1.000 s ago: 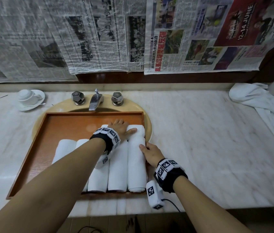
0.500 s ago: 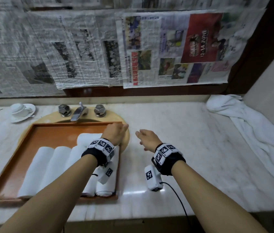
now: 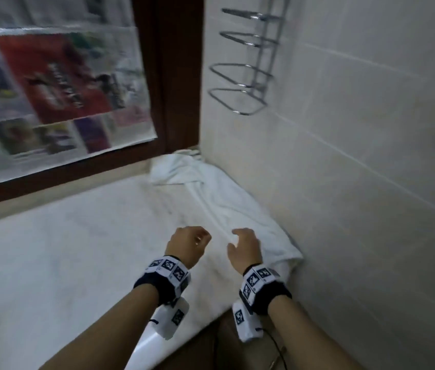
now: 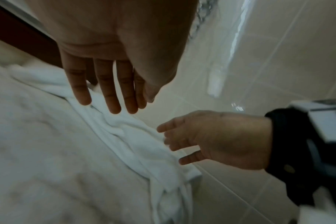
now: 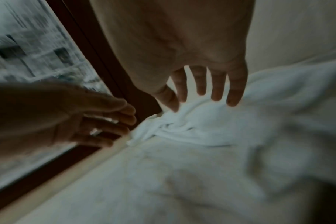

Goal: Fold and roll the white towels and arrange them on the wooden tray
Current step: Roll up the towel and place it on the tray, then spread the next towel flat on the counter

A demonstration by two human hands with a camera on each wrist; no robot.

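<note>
Reaching for the crumpled towel (image 3: 227,206) at the table's far right corner. Left hand (image 3: 188,243) and right hand (image 3: 245,248) spread, empty. Next: pinch an edge, pull flat

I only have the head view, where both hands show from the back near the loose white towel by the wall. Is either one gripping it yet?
Observer: No. In the left wrist view the left hand has straight fingers and holds nothing, just above the crumpled white towel.
Operator: And the right?
Observer: In the right wrist view the right hand has its fingers spread, with no cloth between them. The tips are over a bunched fold; whether they touch it is unclear.
</note>
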